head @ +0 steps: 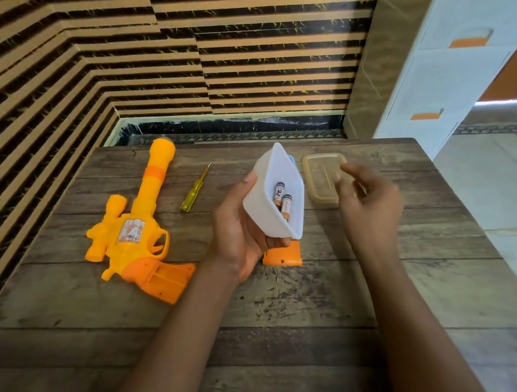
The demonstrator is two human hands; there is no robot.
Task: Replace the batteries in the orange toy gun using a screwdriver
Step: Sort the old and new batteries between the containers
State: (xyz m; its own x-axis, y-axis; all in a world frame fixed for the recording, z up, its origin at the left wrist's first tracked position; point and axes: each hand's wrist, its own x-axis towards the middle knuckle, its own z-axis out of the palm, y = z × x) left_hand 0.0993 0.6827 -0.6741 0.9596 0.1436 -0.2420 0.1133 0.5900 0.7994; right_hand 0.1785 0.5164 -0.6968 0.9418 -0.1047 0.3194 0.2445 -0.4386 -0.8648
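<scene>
Orange-yellow toy gun (132, 230), yellow-handled screwdriver (194, 190), white container (277, 194).

toy gun (132, 234) flat, left | screwdriver (194, 189) beside | batteries (283, 200) in tilted tub (283, 170)

Our two bare forearms reached in from the bottom edge, side by side, angled forward. Our left grip (239, 227) was turned palm up, its thumb and fingers curled round a tilted white tub (286, 170), which it held raised. Our right grip (369, 202) hovered just beside the tub without touching it, holding nothing, its fingers loosely bent toward the tub.
</scene>
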